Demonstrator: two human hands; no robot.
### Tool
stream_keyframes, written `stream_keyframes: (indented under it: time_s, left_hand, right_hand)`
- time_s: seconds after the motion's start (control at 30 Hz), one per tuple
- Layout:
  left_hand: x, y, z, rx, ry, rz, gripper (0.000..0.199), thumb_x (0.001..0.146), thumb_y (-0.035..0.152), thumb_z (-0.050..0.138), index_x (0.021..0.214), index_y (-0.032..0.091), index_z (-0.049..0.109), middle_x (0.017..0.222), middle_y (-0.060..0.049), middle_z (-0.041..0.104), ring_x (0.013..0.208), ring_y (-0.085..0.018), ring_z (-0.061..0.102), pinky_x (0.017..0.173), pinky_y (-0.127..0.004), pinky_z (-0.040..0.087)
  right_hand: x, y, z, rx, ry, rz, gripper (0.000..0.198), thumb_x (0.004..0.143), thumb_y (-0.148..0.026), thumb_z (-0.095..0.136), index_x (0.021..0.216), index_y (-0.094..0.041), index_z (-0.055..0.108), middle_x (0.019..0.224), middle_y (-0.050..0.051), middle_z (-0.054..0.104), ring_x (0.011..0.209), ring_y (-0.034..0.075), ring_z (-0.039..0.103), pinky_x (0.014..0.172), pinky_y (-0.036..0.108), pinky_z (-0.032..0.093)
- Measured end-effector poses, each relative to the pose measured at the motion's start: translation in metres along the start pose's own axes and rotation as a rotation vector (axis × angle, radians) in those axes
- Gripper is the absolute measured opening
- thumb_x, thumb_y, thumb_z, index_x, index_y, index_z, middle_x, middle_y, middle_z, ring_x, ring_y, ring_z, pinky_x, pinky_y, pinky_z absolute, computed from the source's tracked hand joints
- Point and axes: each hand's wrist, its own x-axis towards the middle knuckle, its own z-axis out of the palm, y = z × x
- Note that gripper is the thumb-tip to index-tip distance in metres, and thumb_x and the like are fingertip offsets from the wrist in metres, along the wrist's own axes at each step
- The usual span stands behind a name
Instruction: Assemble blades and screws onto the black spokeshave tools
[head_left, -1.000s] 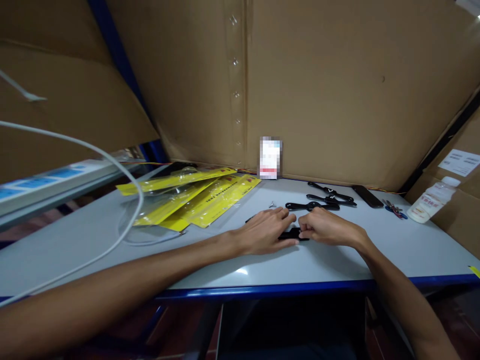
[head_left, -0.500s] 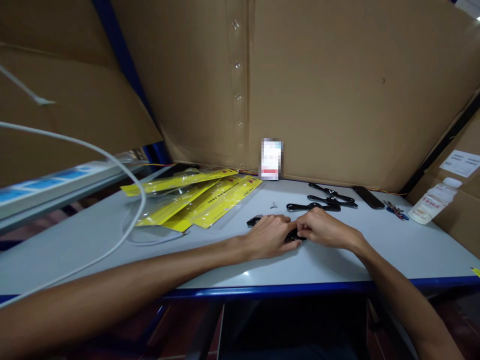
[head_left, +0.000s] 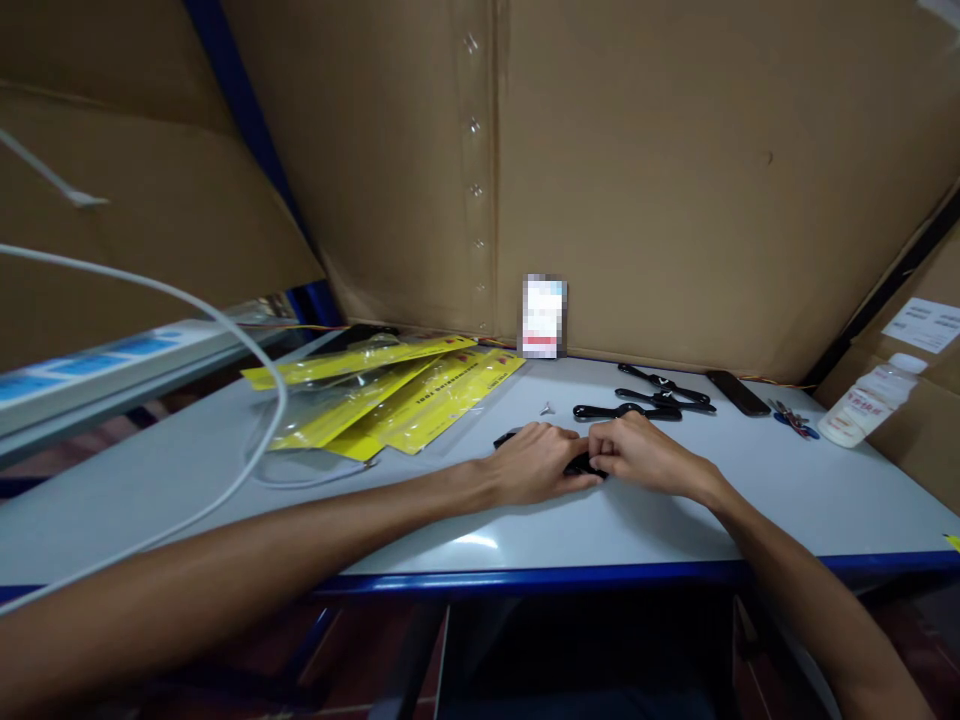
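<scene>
On the table near its front edge, my left hand (head_left: 536,462) lies over a black two-handled tool that looks like a spokeshave (head_left: 580,464), its thumb along the near side. One end of the tool shows beyond the knuckles; the rest is mostly covered. My right hand (head_left: 626,450) has its fingers curled in a pinch at the tool's middle or right part. Whatever is between those fingertips is hidden. Just behind the hands lies another black spokeshave (head_left: 592,411), with further black ones (head_left: 664,385) behind it. A small silver metal piece (head_left: 547,409) rests beyond my left hand.
Yellow-backed clear packages (head_left: 442,400) are piled at left, beside a white cable (head_left: 281,400) and a power strip (head_left: 112,365). A lit phone (head_left: 543,318) leans on the cardboard. At right are a dark flat object (head_left: 738,393), small tools (head_left: 793,420) and a white-capped bottle (head_left: 874,402).
Both hands have shifted very slightly left, still at the same spokeshave. My right fingers have turned a little. Objects on the table have not moved.
</scene>
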Motion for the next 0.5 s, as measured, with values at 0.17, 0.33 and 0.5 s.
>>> stream_keyframes:
  time_s: [0.17,0.33,0.5]
  left_hand:
    - [0.001,-0.002,-0.004,-0.008,-0.01,0.029,0.035,0.095,0.048,0.058,0.106,0.018,0.072,0.088,-0.008,0.075,0.074,-0.023,0.069,0.064,-0.03,0.044]
    - [0.001,0.0,-0.006,-0.007,-0.026,0.035,0.037,0.095,0.048,0.057,0.107,0.018,0.074,0.09,-0.009,0.076,0.078,-0.024,0.07,0.063,-0.03,0.043]
    - [0.001,-0.003,-0.006,-0.025,-0.027,0.061,0.042,0.097,0.049,0.054,0.121,0.019,0.071,0.094,-0.009,0.076,0.08,-0.024,0.071,0.065,-0.03,0.044]
  right_hand:
    - [-0.005,0.004,-0.014,-0.005,-0.05,-0.089,0.026,0.082,-0.001,0.056,0.088,-0.017,0.075,0.074,0.0,0.07,0.066,0.012,0.056,0.067,0.024,0.036]
    - [-0.008,0.009,-0.021,-0.035,-0.082,-0.159,0.039,0.085,-0.002,0.052,0.105,-0.022,0.078,0.082,0.001,0.075,0.07,0.013,0.06,0.073,0.026,0.039]
    - [-0.009,0.01,-0.019,-0.164,-0.054,-0.132,0.029,0.084,-0.006,0.055,0.094,-0.02,0.078,0.078,0.002,0.074,0.069,0.014,0.059,0.068,0.028,0.036]
